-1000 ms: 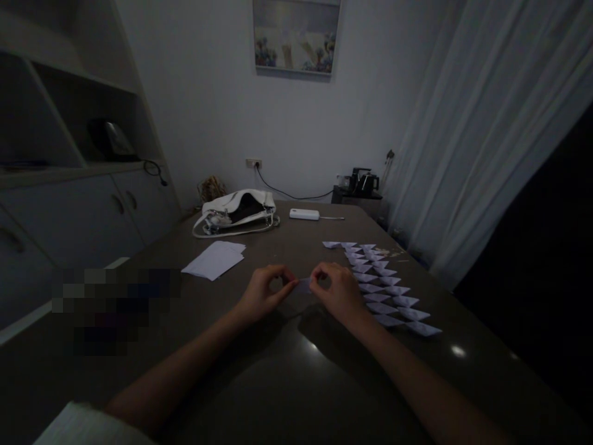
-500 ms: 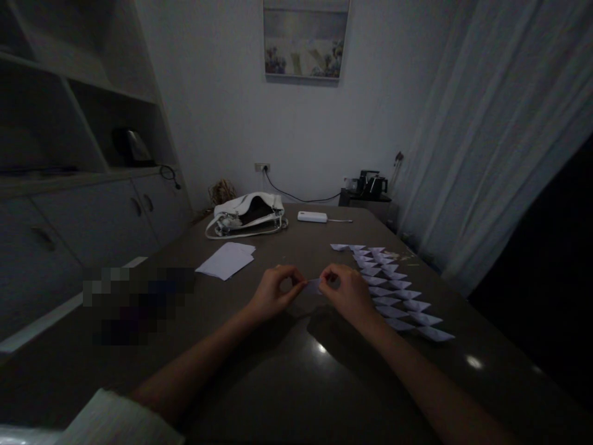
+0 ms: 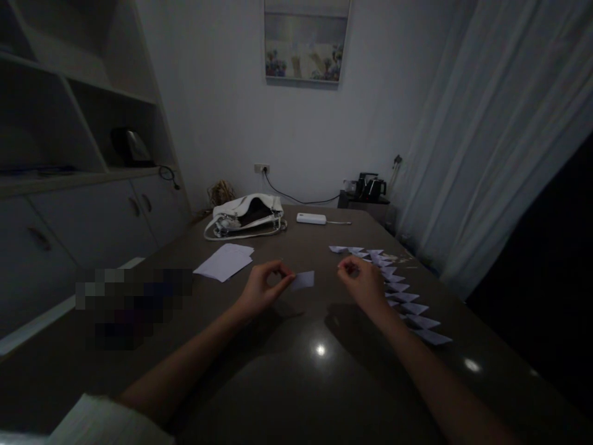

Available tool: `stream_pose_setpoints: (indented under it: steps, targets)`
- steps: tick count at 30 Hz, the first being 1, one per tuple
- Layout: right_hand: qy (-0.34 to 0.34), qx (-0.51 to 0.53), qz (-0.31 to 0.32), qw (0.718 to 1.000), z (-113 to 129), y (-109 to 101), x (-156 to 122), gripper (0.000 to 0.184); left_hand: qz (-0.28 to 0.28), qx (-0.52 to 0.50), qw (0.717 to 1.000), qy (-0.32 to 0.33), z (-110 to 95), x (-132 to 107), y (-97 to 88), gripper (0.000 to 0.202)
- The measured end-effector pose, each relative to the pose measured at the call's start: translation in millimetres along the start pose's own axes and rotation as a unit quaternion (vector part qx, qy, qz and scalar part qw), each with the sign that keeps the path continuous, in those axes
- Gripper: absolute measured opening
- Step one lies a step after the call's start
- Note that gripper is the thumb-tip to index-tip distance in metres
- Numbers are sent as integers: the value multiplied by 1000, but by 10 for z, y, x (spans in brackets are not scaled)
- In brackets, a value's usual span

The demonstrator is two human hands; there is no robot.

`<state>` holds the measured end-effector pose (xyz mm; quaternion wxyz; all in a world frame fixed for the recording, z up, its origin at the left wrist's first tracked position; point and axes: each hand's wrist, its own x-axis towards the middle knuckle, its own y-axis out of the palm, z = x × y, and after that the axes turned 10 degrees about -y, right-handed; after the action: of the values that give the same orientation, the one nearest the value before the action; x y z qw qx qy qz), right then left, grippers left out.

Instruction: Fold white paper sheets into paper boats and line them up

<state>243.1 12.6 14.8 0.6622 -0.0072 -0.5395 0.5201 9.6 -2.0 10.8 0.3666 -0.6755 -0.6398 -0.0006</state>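
My left hand (image 3: 260, 289) pinches a small folded piece of pale paper (image 3: 303, 280) by its left edge, a little above the dark table (image 3: 296, 371). My right hand (image 3: 362, 283) hovers to the right of the paper, apart from it, thumb and forefinger pinched together with nothing visible between them. Just beyond the right hand, two rows of several folded paper triangles (image 3: 407, 303) lie on the table, partly hidden by that hand.
A small stack of white sheets (image 3: 225, 261) lies ahead on the left. Farther back are a white handbag (image 3: 245, 216) and a white power bank (image 3: 311, 218) with a cable. Cabinets and shelves (image 3: 92, 185) stand left, a curtain (image 3: 486, 142) right, a kettle (image 3: 369, 185) by the wall.
Both hands held the small paper together; my right hand has now let go and moved right toward the folded triangles. My left hand keeps the paper.
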Motion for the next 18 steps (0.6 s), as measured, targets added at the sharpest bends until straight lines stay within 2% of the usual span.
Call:
stream_pose_setpoints:
  steps: [2, 7, 11, 15, 18]
  targets:
    - [-12, 54, 17, 998, 19, 13, -3, 11, 5, -10, 1000, -13, 8, 4, 6, 20]
    - [-33, 170, 105, 979, 145, 94, -59, 18, 20, -56, 997, -41, 13, 2, 65, 23]
    - [-24, 201, 120, 972, 151, 136, -80, 15, 38, -48, 997, -44, 21, -3, 79, 24]
    - [12, 242, 126, 962, 142, 183, -111, 15, 48, 36, 998, 28, -22, -30, 63, 20]
    - [34, 270, 129, 954, 150, 233, -145, 16, 80, 133, 983, 99, -71, -53, 65, 32]
